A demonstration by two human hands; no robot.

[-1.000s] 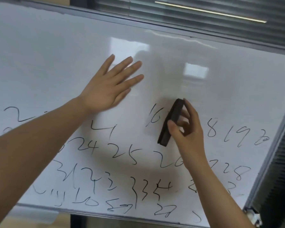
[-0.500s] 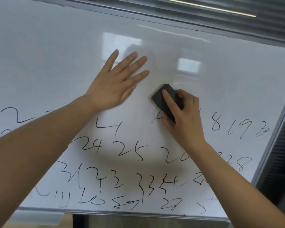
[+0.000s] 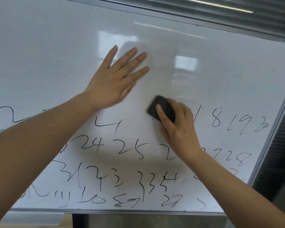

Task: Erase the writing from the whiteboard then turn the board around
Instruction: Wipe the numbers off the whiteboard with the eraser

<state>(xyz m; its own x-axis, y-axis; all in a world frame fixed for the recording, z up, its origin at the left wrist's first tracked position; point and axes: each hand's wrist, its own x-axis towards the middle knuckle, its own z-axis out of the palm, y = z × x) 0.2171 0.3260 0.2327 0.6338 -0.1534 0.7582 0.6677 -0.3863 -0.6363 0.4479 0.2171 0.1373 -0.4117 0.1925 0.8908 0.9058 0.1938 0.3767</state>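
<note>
A large whiteboard (image 3: 48,55) fills the view, tilted, its upper half wiped white. Black handwritten numbers (image 3: 132,148) cover the lower half in several rows. My right hand (image 3: 179,127) grips a black eraser (image 3: 160,108) and presses it flat on the board at the top row of numbers, right of centre. My left hand (image 3: 115,81) lies flat on the board with fingers straight and spread, up and left of the eraser.
The board's grey metal frame (image 3: 270,137) runs down the right side and along the bottom (image 3: 122,210). Dark window blinds (image 3: 237,12) show above and to the right. A dark stand post (image 3: 79,219) sits below the bottom edge.
The eraser, held edge-on off the board a second ago, now lies flat against it. The "16" in the top row has been wiped away. My left hand has stayed flat on the board.
</note>
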